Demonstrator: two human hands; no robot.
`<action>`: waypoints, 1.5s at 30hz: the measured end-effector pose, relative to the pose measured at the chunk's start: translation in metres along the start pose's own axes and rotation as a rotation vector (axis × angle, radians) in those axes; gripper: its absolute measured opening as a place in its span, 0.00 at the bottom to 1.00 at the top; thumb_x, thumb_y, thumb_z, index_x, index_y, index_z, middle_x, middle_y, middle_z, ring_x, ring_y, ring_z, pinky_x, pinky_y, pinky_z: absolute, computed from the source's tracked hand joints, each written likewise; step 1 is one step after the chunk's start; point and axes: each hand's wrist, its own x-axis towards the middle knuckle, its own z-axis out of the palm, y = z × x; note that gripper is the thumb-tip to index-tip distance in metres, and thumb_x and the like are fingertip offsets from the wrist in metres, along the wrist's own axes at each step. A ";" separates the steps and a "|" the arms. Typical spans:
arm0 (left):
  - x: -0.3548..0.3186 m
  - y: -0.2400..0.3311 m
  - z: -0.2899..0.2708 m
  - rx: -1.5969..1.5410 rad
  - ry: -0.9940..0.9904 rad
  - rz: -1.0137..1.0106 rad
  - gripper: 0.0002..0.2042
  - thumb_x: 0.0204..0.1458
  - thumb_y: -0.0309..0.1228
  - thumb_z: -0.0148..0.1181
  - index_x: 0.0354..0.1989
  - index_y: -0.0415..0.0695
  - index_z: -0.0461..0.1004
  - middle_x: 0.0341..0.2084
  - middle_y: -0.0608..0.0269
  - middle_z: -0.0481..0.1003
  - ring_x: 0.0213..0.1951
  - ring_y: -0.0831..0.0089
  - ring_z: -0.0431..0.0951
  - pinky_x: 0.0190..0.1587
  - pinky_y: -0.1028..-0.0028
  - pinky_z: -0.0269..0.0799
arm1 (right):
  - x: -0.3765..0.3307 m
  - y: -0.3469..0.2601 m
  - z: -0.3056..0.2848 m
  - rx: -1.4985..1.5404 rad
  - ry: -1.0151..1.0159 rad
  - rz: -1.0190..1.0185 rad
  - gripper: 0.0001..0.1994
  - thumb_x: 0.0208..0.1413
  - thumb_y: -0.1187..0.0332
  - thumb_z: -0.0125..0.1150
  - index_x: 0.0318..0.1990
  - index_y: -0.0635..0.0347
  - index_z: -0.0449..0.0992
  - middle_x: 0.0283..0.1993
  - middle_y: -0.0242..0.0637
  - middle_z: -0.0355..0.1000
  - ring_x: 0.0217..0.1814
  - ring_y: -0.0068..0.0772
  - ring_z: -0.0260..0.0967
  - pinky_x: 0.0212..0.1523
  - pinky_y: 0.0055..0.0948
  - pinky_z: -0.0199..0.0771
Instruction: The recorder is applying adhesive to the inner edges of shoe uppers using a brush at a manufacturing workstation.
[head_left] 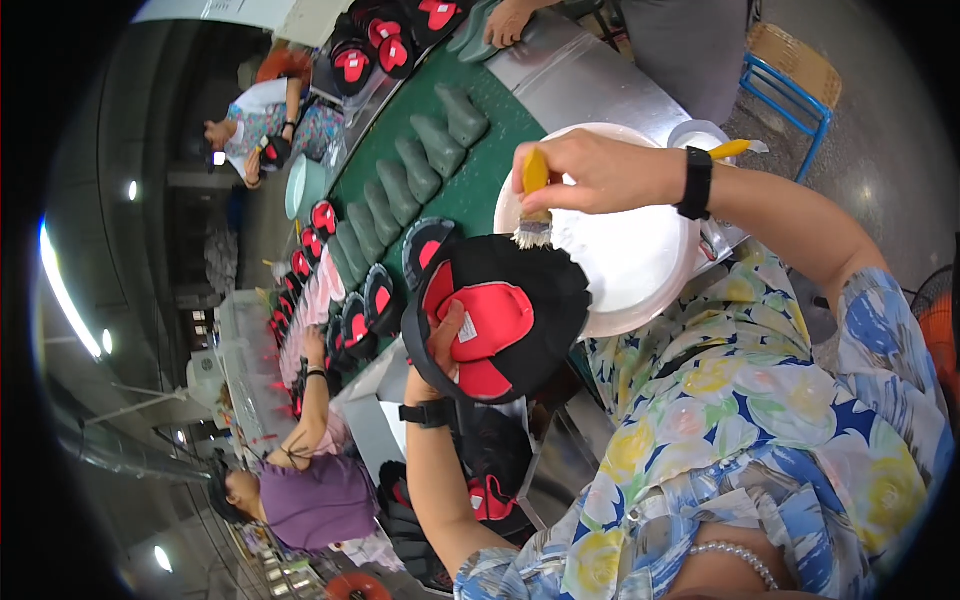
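Note:
My left hand [447,335] grips a black shoe upper [550,290] with a red lining and a small white label. Its thumb lies over the red part, and the other fingers are hidden behind the piece. Closed round the yellow handle of a paintbrush [534,232] is my right hand [585,172]. The pale bristles point down at the upper's black edge; I cannot tell whether they touch it. Behind the upper and under my right wrist sits a wide white basin [640,300] with white liquid in it.
Grey shoe lasts [432,145] stand in a row on a green conveyor belt [390,120], beside several black-and-red uppers [378,298]. A second yellow-handled brush [730,149] rests at a small white tub [697,135]. Co-workers [315,500] stand along the line; a blue-framed stool [795,65] is at the far right.

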 end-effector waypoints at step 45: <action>-0.026 -0.031 0.075 0.354 -0.043 -0.043 0.28 0.50 0.22 0.71 0.62 0.38 0.70 0.55 0.61 0.75 0.57 0.71 0.74 0.64 0.70 0.67 | -0.006 -0.014 0.068 -0.088 0.109 -0.743 0.07 0.60 0.67 0.61 0.40 0.59 0.73 0.37 0.36 0.74 0.42 0.41 0.76 0.41 0.37 0.77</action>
